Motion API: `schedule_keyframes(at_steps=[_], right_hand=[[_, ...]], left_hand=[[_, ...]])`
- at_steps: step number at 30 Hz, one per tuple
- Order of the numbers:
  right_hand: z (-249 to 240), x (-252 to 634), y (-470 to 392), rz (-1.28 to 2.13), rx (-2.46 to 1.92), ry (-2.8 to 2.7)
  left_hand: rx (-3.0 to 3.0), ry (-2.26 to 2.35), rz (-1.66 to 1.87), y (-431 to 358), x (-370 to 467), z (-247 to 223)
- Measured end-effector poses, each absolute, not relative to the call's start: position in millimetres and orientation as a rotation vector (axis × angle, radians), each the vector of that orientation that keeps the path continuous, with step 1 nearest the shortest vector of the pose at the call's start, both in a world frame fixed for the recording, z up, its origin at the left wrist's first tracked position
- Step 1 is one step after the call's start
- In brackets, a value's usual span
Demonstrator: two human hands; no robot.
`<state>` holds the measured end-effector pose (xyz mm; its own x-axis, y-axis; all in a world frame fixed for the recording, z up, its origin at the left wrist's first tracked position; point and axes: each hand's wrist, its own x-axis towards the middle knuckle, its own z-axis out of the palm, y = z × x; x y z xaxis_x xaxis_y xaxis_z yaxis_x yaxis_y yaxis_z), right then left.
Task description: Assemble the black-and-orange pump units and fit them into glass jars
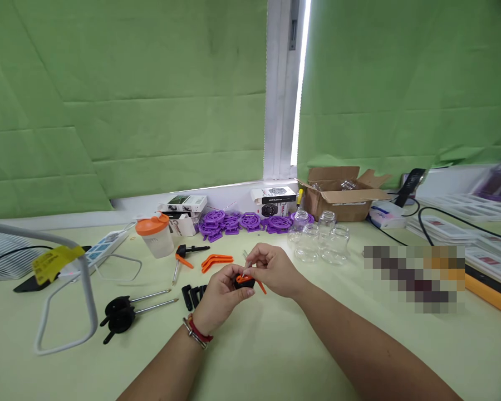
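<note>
Near the middle of the table, my left hand [220,294] is closed around a small black and orange part [245,282]. An orange lever [262,287] sticks out from that part to the right. My right hand [275,271] pinches a thin pale, see-through piece [245,255] against its top; the fingers hide most of it. Just left of my left hand lie several black handle-like pieces [187,298]. Beyond them are loose orange levers [217,260] and a black and orange assembly [184,252] with a metal rod. Black round parts with metal rods [120,318] lie farther left.
Clear jars [334,245] stand behind my right hand, before an open cardboard box [338,203]. Purple wheel-shaped parts [250,221] line the back. An orange-lidded cup [155,238], a grey bent-tube stand [89,295] and a power strip [112,245] are left; stacked white trays [490,267] are right.
</note>
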<state>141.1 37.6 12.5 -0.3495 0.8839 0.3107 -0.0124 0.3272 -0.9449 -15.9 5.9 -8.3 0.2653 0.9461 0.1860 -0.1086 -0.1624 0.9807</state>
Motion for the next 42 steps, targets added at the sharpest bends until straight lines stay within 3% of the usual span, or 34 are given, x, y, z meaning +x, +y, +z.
schedule_keyframes(at_steps=[12,18,31,42], right_hand=[[3.9,136.5,36.4,0.855,-0.732,-1.917],[2.5,136.8,34.4,0.907,-0.924,-1.857],[14.9,151.2,38.4,0.713,-0.730,-2.185],[-1.7,159.2,65.7,0.697,-1.124,-1.639]], left_hand=[[1.394,0.820,1.167,8.7,-20.2,-11.1],[1.362,0.853,1.144,8.6,-19.8,-11.2],[1.371,0.821,1.175,7.7,-20.0,-8.6],[1.125,1.021,1.502,19.5,-29.2,-9.6]])
